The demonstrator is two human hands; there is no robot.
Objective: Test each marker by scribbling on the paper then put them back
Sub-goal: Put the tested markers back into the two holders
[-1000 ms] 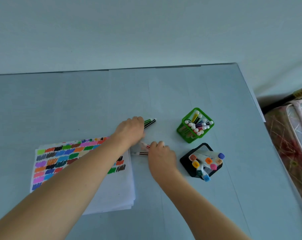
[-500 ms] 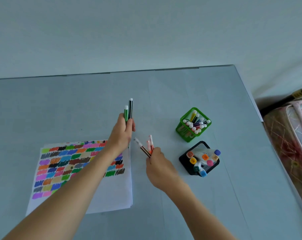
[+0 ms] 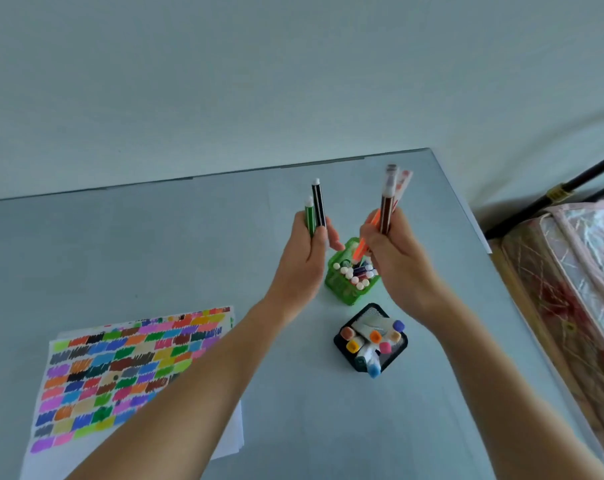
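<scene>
We see both hands raised over the counter (image 3: 155, 254), each gripping slim markers with long axes near vertical, capped ends pointing up and away from the camera. Left hand (image 3: 305, 258): fingers curled round two, a green marker (image 3: 309, 214) and a black marker (image 3: 318, 202) side by side and touching, black one reaching higher. Right hand (image 3: 395, 252): fingers clamped on a bundle, a brown marker (image 3: 386, 209) on top, an orange marker (image 3: 362, 245) angled down-left below the fist, and a motion-blurred pinkish one behind; exact count we cannot tell. Both fists sit just above the green mesh holder (image 3: 345, 294), which stands tilted and holds many slim markers with white caps up. Just nearer the camera, a black mesh holder (image 3: 342, 342) holds thick white-bodied markers with coloured end caps (orange, yellow, pink, blue, purple), leaning outward toward us. The paper (image 3: 120, 375) lies flat at lower left, well apart from the holders, covered in rows of coloured scribble patches; the left forearm crosses its right edge. At far right, beside the counter, a patterned covered item (image 3: 570, 306) and a dark rod.
</scene>
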